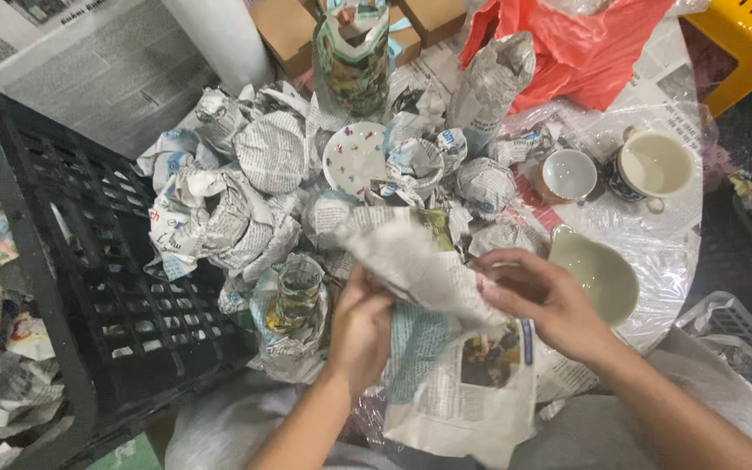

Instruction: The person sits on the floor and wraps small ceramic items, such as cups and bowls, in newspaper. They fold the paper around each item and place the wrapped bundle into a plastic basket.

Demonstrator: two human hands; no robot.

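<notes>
Crumpling soft newsprint (419,270), both hands

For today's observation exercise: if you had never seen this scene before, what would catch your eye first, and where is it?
First, the two hands at the bottom centre, the left hand and right hand, gripping a sheet of newspaper bundled around something hidden. Behind them lies a heap of newspaper-wrapped bundles, with a speckled plate bare in its middle. A bright red plastic bag glows at the top right.

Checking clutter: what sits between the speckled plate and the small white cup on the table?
In the head view, between the speckled plate and the small white cup lie newspaper-wrapped bundles, crumpled and packed close together.
</notes>
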